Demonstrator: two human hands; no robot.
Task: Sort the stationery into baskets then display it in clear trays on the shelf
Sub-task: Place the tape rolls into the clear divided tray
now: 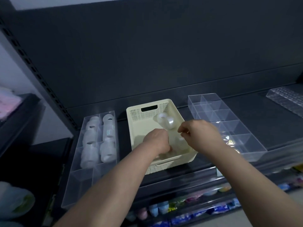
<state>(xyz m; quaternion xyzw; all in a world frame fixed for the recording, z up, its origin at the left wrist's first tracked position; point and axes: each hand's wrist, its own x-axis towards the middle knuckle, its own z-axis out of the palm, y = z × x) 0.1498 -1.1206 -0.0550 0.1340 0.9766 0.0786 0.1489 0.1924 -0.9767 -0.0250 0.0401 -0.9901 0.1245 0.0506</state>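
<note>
A cream perforated basket (176, 110) stands in the middle of the dark shelf and holds clear tape rolls (165, 120) at its back. My left hand (156, 140) reaches down into the basket's front half, its fingers curled round a pale tape roll that it mostly hides. My right hand (200, 133) hovers over the basket's right side with fingers curled and thumb against forefinger; nothing shows between them. Another roll (180, 141) lies below it. The clear divided tray (77, 185) on the left has several tape rolls (98, 141) in its back compartments.
A second clear divided tray (229, 122) sits right of the basket, with something shiny in a near compartment. A ridged clear tray (285, 99) lies far right. Colourful packets (188, 208) fill the lower shelf. The slotted upright (32, 68) rises at the left.
</note>
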